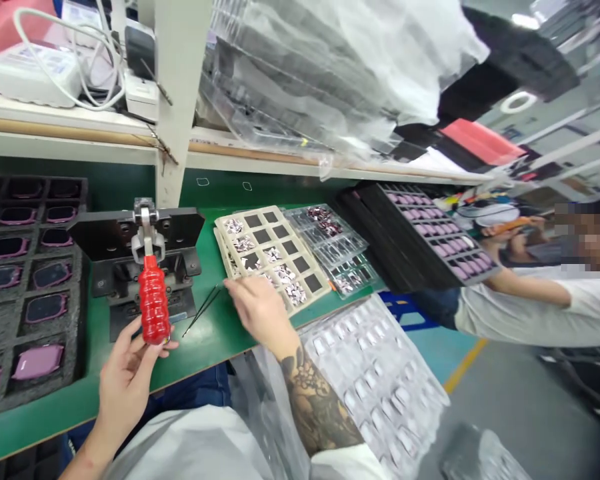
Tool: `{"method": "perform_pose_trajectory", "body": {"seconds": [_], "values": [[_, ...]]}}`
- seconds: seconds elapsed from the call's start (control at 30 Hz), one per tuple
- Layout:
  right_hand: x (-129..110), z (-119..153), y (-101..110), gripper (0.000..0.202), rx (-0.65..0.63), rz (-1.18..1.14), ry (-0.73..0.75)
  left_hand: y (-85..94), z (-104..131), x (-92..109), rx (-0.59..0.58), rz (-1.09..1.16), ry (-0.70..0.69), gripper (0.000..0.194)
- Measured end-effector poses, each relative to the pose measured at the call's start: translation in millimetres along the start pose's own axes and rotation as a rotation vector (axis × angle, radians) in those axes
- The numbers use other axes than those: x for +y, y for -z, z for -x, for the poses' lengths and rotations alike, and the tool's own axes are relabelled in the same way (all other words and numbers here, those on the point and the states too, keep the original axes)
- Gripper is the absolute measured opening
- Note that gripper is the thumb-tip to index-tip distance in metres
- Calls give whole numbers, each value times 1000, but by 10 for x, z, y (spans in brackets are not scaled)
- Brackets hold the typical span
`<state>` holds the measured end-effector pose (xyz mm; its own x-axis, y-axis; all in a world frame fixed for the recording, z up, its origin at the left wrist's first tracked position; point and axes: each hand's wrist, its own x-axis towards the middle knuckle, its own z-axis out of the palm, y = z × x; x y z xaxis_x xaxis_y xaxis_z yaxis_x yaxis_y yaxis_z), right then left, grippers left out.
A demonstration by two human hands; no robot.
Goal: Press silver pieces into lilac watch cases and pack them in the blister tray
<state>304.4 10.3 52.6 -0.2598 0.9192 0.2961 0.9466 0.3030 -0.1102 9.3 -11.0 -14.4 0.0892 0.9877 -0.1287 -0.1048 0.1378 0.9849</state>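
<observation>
My left hand [127, 373] is at the lower end of the red ribbed handle [153, 300], its fingers partly behind the handle tip. That handle belongs to a black metal toggle clamp fixture [180, 233], and it points down toward me. My right hand [260, 310] is over the near edge of the beige compartment tray [305, 293], which holds small shiny pieces; its fingers are bent together and what they hold, if anything, is too small to name. Black tweezers [201, 310] lie on the green mat between the fixture and my right hand.
A grey foam tray [75, 313] with purple-framed parts is at left. Clear trays [325, 233] and stacked black trays [395, 247] lie to the right, a plastic blister sheet [380, 387] below them. A shelf [220, 155] runs above. Another person's arm [530, 290] is at right.
</observation>
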Motion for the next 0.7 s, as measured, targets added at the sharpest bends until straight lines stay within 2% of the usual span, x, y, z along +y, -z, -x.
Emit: {"method": "perform_pose_trajectory", "body": {"seconds": [0.07, 0.13, 0.23, 0.3, 0.43, 0.5, 0.57, 0.7], "values": [[278, -64, 148, 27, 43, -17, -139, -5, 3, 8, -15, -25, -4, 61], [512, -165, 221, 25, 12, -96, -237, -5, -2, 6, -25, -37, -5, 59], [684, -328, 152, 31, -43, -202, -303, 0, -14, -4, -40, -39, -6, 55], [704, -409, 35, 33, -42, -216, -316, -3, -11, -8, -48, -34, -4, 54], [701, -473, -114, 23, 3, -262, -335, -25, 16, -17, -40, 2, 38, 58], [700, -459, -79, 19, 50, -284, -336, -26, 19, -27, -32, 18, 44, 55], [667, -408, 11, 18, 128, -296, -343, -8, 10, -33, -46, 7, 23, 44], [403, -215, 147, 13, 364, -406, -354, 48, -22, 39, -150, -168, -99, 21]]}}
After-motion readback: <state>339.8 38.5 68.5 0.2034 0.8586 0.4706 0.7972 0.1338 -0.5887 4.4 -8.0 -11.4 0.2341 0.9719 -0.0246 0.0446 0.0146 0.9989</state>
